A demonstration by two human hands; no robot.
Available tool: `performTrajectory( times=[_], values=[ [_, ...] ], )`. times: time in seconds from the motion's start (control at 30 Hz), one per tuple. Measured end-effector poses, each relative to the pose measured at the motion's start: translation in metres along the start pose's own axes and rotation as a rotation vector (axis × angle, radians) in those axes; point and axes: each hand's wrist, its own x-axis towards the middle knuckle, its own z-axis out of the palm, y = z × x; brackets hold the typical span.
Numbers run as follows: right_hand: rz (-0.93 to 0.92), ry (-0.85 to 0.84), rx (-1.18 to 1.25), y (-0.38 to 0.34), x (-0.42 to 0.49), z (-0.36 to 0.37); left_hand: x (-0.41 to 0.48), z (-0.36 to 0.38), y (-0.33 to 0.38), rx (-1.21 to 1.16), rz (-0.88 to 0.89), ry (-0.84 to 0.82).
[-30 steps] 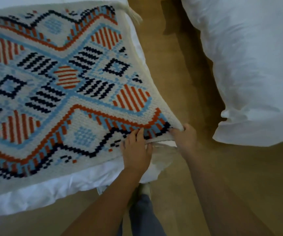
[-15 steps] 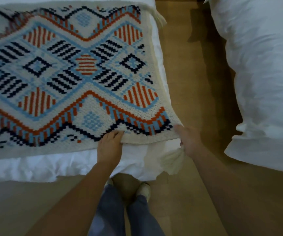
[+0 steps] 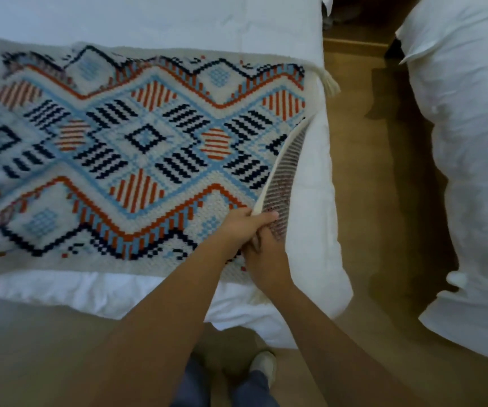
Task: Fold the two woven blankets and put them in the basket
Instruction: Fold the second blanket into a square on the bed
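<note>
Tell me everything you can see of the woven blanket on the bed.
The woven blanket is cream with orange, light-blue and navy diamonds and zigzags, and cream tassels at its far corners. It lies spread flat on the white bed, except its right edge, lifted to show a grey striped underside. The left hand grips that edge near the front corner; the right hand touches the underside below.

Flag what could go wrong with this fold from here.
1. The left hand and right hand sit bunched at one spot on the lifted right edge of the woven blanket. The far corner with its tassel is unheld, so the fold may come over skewed.
2. The blanket lies on a loose white duvet, which could drag along with it.
</note>
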Motion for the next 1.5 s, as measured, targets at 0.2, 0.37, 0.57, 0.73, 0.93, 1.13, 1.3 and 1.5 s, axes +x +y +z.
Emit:
performTrajectory(
  times=[0.2,0.37,0.57,0.73,0.93,1.13,1.3,1.5],
  values=[
    [-0.245,0.235,0.075,-0.07,0.016,0.052,0.005,-0.1,0.002,0.103,0.131,0.259],
    [0.094,0.279,0.262,-0.15,0.066,0.107,-0.003,-0.207,-0.022,0.255,0.221,0.395],
    [0.265,-0.176,0.011,-0.227,0.11,0.214,-0.017,-0.318,-0.072,0.286,0.207,0.5],
    [0.174,-0.234,-0.051,-0.264,0.124,0.3,-0.03,-0.391,-0.108,0.313,0.215,0.541],
    [-0.065,-0.273,0.068,-0.308,0.118,0.378,-0.043,-0.466,-0.147,0.062,0.123,0.686],
    [-0.245,-0.572,-0.137,-0.352,0.091,0.479,-0.057,-0.53,-0.224,-0.131,-0.137,0.81],
    [-0.228,-0.588,-0.336,-0.359,0.08,0.554,-0.065,-0.567,-0.272,-0.142,-0.216,0.821],
    [-0.203,-0.452,-0.419,-0.354,0.08,0.608,-0.064,-0.599,-0.322,-0.251,-0.215,0.751]
  ],
)
